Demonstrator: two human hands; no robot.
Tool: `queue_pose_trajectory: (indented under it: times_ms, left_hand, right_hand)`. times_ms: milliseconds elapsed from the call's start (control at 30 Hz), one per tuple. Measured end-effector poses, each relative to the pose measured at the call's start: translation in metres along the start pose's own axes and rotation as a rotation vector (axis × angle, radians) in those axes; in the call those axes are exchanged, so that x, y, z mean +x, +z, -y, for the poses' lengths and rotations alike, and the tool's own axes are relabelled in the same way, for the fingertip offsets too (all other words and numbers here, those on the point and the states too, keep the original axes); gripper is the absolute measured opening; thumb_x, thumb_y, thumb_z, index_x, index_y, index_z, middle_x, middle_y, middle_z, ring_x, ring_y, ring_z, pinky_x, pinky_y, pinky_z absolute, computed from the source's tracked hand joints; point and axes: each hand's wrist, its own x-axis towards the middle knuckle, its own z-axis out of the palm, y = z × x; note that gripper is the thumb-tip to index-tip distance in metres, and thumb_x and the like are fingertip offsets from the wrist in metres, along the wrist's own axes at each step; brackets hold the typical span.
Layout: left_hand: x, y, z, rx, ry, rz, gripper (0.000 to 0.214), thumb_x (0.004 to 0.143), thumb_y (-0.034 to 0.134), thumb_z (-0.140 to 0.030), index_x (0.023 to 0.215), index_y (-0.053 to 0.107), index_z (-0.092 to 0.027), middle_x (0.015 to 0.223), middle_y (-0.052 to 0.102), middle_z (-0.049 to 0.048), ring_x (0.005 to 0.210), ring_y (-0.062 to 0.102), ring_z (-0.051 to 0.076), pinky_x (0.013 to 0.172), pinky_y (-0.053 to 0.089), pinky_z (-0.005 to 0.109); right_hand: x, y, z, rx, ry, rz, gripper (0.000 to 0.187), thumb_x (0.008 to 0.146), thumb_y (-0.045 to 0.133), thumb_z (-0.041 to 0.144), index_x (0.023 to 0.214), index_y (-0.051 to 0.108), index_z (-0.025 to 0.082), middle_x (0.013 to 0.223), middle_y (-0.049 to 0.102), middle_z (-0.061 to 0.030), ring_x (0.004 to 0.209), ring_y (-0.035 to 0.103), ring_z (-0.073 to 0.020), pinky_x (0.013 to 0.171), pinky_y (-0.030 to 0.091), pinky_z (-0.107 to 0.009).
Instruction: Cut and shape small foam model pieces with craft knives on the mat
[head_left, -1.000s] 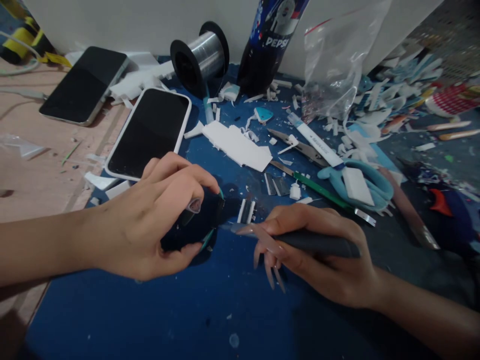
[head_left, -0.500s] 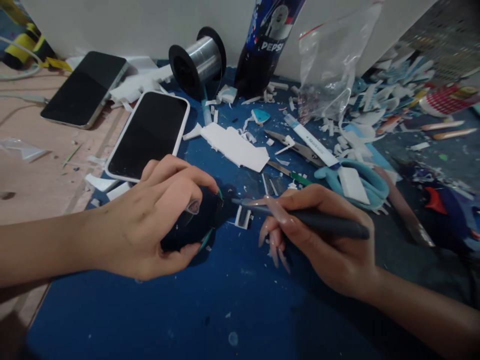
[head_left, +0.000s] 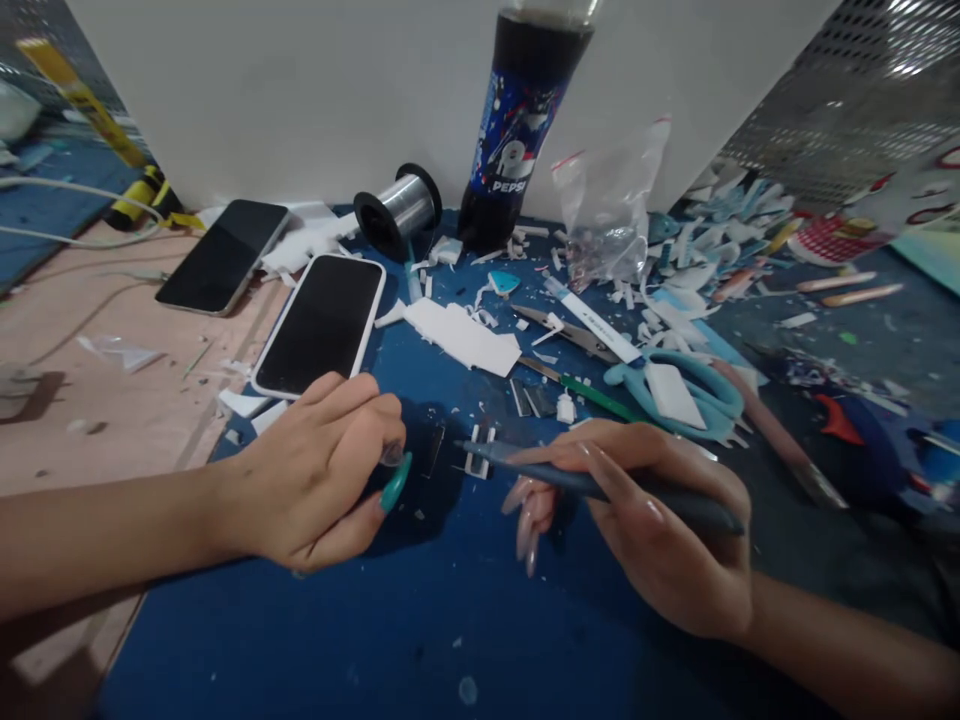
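Note:
My right hand grips a craft knife with a slim dark handle, its thin pointed tip reaching left. Under that tip, on the blue mat, lies a small white rectangular frame with a dark middle. My left hand is closed to the left of it, fingers curled and a teal thumbnail showing; anything inside is hidden. Between the left hand and the white frame is a thin dark strip. Behind the left hand rests a phone with a white edge.
At the back stand a wire spool, a Pepsi bottle and a clear bag. Blue-handled scissors, a white marker and a green-handled tool lie right of a white cutout. Another phone sits left.
My left hand has drawn its fingers in from a wider curl, uncovering the dark strip on the mat. The knife tip now hangs over the white frame. The view has tilted up.

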Motion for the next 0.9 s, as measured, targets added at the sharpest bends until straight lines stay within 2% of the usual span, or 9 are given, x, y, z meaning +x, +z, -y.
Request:
queue_pose_trajectory:
  times_ms: [167,300,467,567,733,800,900]
  left_hand:
    - [0.001,0.003,-0.004,0.059,-0.007,0.017,0.007,0.084,0.042,-0.025,0.086,0.041,-0.018,0.077,0.051,0.0066,0.069,0.04,0.021,0.06,0.028,0.036]
    - [0.003,0.003,-0.006,0.095,0.022,0.018,0.009,0.085,0.041,-0.025,0.087,0.042,-0.017,0.076,0.051,0.007,0.068,0.039,0.021,0.059,0.027,0.036]
    - [0.004,0.001,-0.006,0.063,0.039,0.045,0.012,0.087,0.04,-0.024,0.092,0.045,-0.014,0.081,0.053,0.0087,0.072,0.039,0.021,0.061,0.029,0.036]
    - [0.003,0.0,-0.007,0.045,0.06,0.049,0.021,0.093,0.036,-0.025,0.099,0.049,-0.011,0.082,0.054,0.0098,0.073,0.042,0.022,0.062,0.033,0.036]
    - [-0.001,-0.001,-0.009,0.049,0.16,-0.005,0.046,0.103,0.021,-0.031,0.126,0.047,-0.001,0.084,0.059,0.0121,0.075,0.049,0.023,0.067,0.043,0.039]
    - [-0.001,-0.003,-0.012,0.049,0.234,-0.057,0.044,0.102,0.025,-0.028,0.125,0.048,0.002,0.077,0.058,0.01,0.071,0.051,0.023,0.062,0.043,0.038]
    - [0.001,-0.006,-0.02,0.01,0.297,-0.099,0.034,0.097,0.037,-0.017,0.12,0.054,0.002,0.065,0.053,0.0035,0.063,0.051,0.021,0.057,0.042,0.036]
  right_hand:
    - [0.001,0.005,0.008,-0.087,-0.015,0.081,0.024,0.095,0.052,0.018,0.112,0.069,0.018,0.086,0.071,-0.0077,0.072,0.072,-0.0172,0.065,0.063,-0.029]
    - [0.0,0.008,0.007,-0.156,-0.086,0.141,0.028,0.095,0.05,0.017,0.118,0.065,0.019,0.093,0.072,-0.0101,0.075,0.072,-0.0175,0.064,0.061,-0.029]
    - [-0.003,0.012,0.002,-0.269,-0.211,0.124,0.04,0.087,0.056,0.006,0.122,0.059,0.025,0.09,0.072,-0.0051,0.077,0.071,-0.016,0.07,0.06,-0.029]
    - [-0.003,0.014,0.007,-0.291,-0.2,0.108,0.044,0.084,0.056,0.001,0.121,0.061,0.024,0.087,0.073,-0.005,0.074,0.071,-0.0148,0.069,0.059,-0.027]
    - [-0.003,0.015,0.018,-0.387,-0.141,0.147,0.041,0.083,0.058,0.002,0.119,0.061,0.022,0.083,0.074,-0.0032,0.073,0.07,-0.013,0.066,0.057,-0.022]
    - [-0.006,0.016,0.021,-0.493,-0.139,0.156,0.034,0.085,0.059,0.005,0.114,0.061,0.02,0.082,0.074,-0.0033,0.071,0.069,-0.0125,0.063,0.056,-0.021]
    - [-0.013,0.019,0.026,-0.764,-0.144,0.2,0.008,0.093,0.054,0.019,0.094,0.062,0.018,0.072,0.071,-0.0029,0.059,0.064,-0.0135,0.055,0.052,-0.025]
